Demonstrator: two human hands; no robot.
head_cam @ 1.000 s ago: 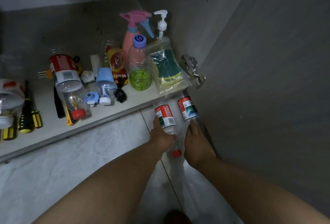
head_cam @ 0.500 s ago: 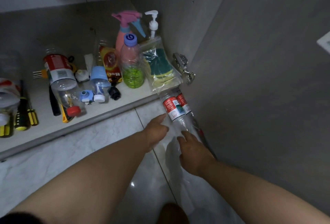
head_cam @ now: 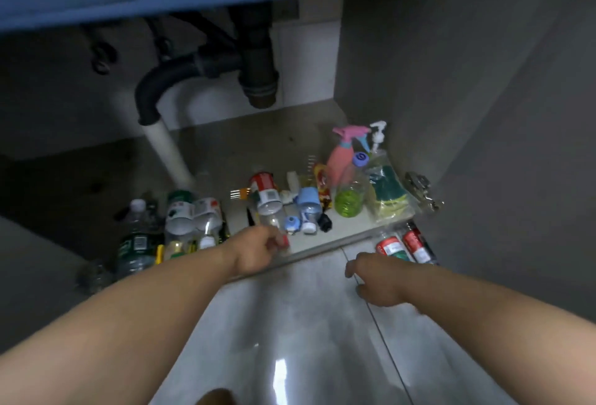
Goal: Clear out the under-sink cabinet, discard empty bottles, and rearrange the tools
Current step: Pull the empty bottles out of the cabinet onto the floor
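At the cabinet edge, left hand [head_cam: 254, 251] now closes on a red-capped bottle [head_cam: 269, 211]; right hand [head_cam: 380, 278] has let go, empty.

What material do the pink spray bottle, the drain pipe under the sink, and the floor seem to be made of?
Pink spray bottle: likely opaque plastic, with a smooth, even colour.
Drain pipe: probably dark matte plastic, with ribbed screw collars; metal cannot be excluded.
Floor: glossy tile, probably ceramic or stone, with bright reflections and a grout line.

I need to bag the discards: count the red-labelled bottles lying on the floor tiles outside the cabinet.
2. One red-labelled bottle lies on the tiles just below the cabinet ledge, and a second one lies right beside it, against the cabinet door. The right hand may hide more.
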